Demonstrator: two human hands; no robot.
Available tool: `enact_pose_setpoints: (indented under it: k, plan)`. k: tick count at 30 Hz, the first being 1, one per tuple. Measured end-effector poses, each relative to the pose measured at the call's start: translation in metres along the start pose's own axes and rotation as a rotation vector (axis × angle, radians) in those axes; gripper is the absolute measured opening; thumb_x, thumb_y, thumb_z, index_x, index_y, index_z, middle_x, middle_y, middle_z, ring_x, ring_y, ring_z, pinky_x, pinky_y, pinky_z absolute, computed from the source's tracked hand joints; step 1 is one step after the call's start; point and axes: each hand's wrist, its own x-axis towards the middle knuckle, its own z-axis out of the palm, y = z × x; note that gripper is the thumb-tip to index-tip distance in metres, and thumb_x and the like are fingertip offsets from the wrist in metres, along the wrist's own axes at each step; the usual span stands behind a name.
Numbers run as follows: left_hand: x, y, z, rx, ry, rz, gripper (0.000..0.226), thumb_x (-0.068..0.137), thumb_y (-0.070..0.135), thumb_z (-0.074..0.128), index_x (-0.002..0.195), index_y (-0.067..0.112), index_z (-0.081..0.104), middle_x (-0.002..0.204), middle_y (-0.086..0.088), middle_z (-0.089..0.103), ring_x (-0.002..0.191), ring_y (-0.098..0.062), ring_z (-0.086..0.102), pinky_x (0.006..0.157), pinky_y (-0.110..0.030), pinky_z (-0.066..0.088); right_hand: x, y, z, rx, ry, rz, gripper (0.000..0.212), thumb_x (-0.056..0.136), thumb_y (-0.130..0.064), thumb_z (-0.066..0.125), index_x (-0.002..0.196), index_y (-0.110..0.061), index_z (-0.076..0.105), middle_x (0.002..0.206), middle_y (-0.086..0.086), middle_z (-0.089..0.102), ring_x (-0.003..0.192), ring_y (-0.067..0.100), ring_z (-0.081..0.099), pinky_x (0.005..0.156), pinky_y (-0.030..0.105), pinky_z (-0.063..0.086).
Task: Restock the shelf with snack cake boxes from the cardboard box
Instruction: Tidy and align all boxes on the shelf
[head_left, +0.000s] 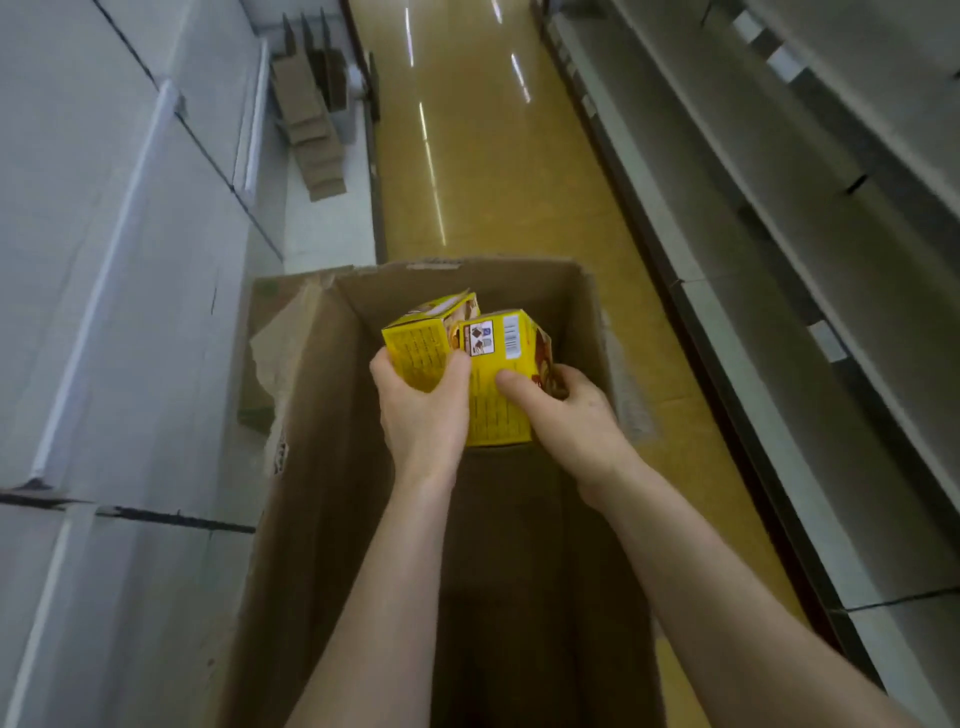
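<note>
Far left of the hands, white shelving (119, 270) runs along the aisle, its panels reaching down to the cardboard box (322, 467); a stack of flattened cardboard (311, 130) lies beyond it, well ahead of the hands. The box's left flap is torn along its edge, and its walls stand close on both sides of the forearms, with open room inside ahead of the hands up to the far wall. The left hand (423, 410) has its fingers and thumb curled round the near end of 1 yellow snack cake box (415, 348), held tilted inside the carton. Touching it on the right, a 2nd yellow snack cake box (501, 374) is held by the right hand (563, 415), thumb pressed flat on its printed face, fingers wrapped behind and mostly hidden. Print on both is too blurred to read. The carton's bottom is dark and hard to make out. Right of the hands, yellow floor (493, 182) stretches ahead, then bare white shelves (779, 234), cut off at the frame edge.
</note>
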Motion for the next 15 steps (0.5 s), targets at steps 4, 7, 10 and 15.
enact_pose_setpoints:
  k: [4,7,10,15]
  plan:
    - [-0.082,0.050,0.011,-0.102,-0.088,0.080,0.043,0.082,0.029,0.070,0.117,0.029,0.044,0.094,0.013,0.062,0.080,0.003,0.062,0.070,-0.024,0.053,-0.071,-0.020,-0.065,0.165,0.094,-0.082,0.031,0.086,-0.043,0.066,0.112,-0.029,0.057,0.093,-0.018,0.063,0.083,-0.005,0.062,0.070,0.014,0.047]
    - [-0.139,0.068,0.020,-0.161,-0.182,0.085,0.041,0.082,0.026,0.071,0.117,0.024,0.049,0.098,0.009,0.065,0.084,-0.003,0.065,0.075,-0.030,0.057,-0.118,-0.017,-0.105,0.257,0.181,-0.101,0.025,0.088,-0.045,0.062,0.108,-0.033,0.054,0.091,-0.020,0.062,0.072,-0.014,0.060,0.061,0.011,0.042]
    - [-0.210,0.081,0.031,-0.186,-0.286,0.138,0.036,0.081,0.023,0.071,0.114,0.025,0.055,0.096,0.009,0.066,0.089,-0.007,0.066,0.085,-0.035,0.056,-0.178,-0.005,-0.155,0.331,0.321,-0.147,0.051,0.086,-0.050,0.061,0.130,-0.025,0.053,0.110,-0.010,0.065,0.094,-0.003,0.060,0.073,0.015,0.044]
    - [-0.333,0.092,0.048,-0.199,-0.535,0.228,0.033,0.078,0.027,0.073,0.108,0.027,0.060,0.096,0.009,0.070,0.090,-0.011,0.068,0.087,-0.040,0.056,-0.286,0.025,-0.231,0.416,0.557,-0.231,0.066,0.081,-0.057,0.064,0.137,-0.027,0.047,0.125,-0.004,0.061,0.114,0.013,0.059,0.100,0.039,0.048]
